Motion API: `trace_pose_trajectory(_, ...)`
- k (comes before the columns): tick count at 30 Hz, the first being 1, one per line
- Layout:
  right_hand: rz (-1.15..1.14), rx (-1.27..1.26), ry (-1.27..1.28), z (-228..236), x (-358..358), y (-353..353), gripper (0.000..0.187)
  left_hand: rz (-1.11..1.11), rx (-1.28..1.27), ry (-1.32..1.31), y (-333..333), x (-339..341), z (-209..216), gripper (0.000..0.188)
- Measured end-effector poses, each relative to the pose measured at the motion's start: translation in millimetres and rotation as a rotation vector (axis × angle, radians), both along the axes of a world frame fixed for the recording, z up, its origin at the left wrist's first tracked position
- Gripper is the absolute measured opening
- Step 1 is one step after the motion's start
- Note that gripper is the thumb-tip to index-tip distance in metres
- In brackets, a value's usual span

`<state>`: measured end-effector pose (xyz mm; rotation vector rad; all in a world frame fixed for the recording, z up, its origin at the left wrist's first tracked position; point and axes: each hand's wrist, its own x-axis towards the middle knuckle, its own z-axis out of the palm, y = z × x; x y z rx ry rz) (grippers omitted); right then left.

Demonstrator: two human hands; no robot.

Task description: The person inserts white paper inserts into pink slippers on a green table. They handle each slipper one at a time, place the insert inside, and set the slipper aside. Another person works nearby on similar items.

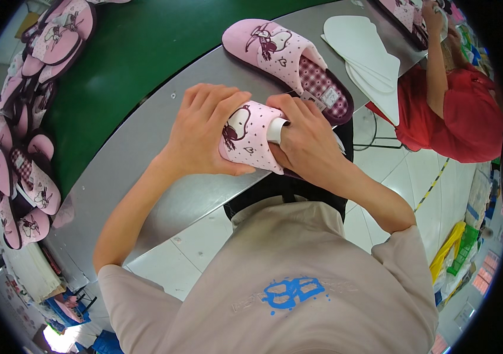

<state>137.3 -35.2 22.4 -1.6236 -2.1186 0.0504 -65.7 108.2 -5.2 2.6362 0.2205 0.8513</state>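
Observation:
A pink slipper [250, 134] with dark dots and a printed cartoon dog is between my hands at the near edge of the metal table. My left hand [204, 127] is wrapped round its toe end. At the slipper's opening, my right hand [310, 135] grips a curled white sheet [276, 130], part of which goes inside the upper. Some of the right fingers are hidden by the slipper. Just beyond lies a second pink slipper [284, 53], its checked insole showing and its toe to the left. Right of that is a stack of white insole-shaped sheets [366, 56].
A green surface [139, 59] runs along the far side of the grey metal table [139, 153]. Many pink slippers [27, 159] are piled at the left. On the right, a person in red [446, 112] handles another slipper [405, 20].

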Motion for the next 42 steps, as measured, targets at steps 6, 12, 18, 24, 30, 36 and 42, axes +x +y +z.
trace_pose_trajectory(6,0.004,0.006,-0.011,-1.9,-1.5,2.7,0.020,0.018,-0.014,-0.012,-1.1,1.7,-1.5,0.103)
trace_pose_trajectory(12,0.020,0.013,0.010,-6.4,-1.5,5.1,0.021,0.024,-0.015,-0.022,0.0,3.2,-2.1,0.102)
trace_pose_trajectory(18,0.026,0.025,0.061,-9.0,-1.1,7.1,0.023,0.030,0.008,-0.033,0.3,3.2,-2.8,0.096)
trace_pose_trajectory(24,0.037,-0.059,0.219,-3.8,2.2,2.5,0.019,0.040,0.025,-0.047,3.2,1.1,-4.4,0.083)
trace_pose_trajectory(30,0.016,-0.046,0.313,13.5,3.3,-16.8,0.016,0.059,0.012,-0.038,3.1,-0.2,-8.5,0.079)
trace_pose_trajectory(36,-0.253,0.182,0.340,-3.4,-33.2,-50.6,0.028,0.086,-0.111,-0.046,6.1,-2.9,-9.2,0.061)
trace_pose_trajectory(42,-0.208,0.045,0.455,-5.7,-63.1,-45.4,0.032,0.229,-0.201,-0.052,8.0,2.6,-11.5,0.045)
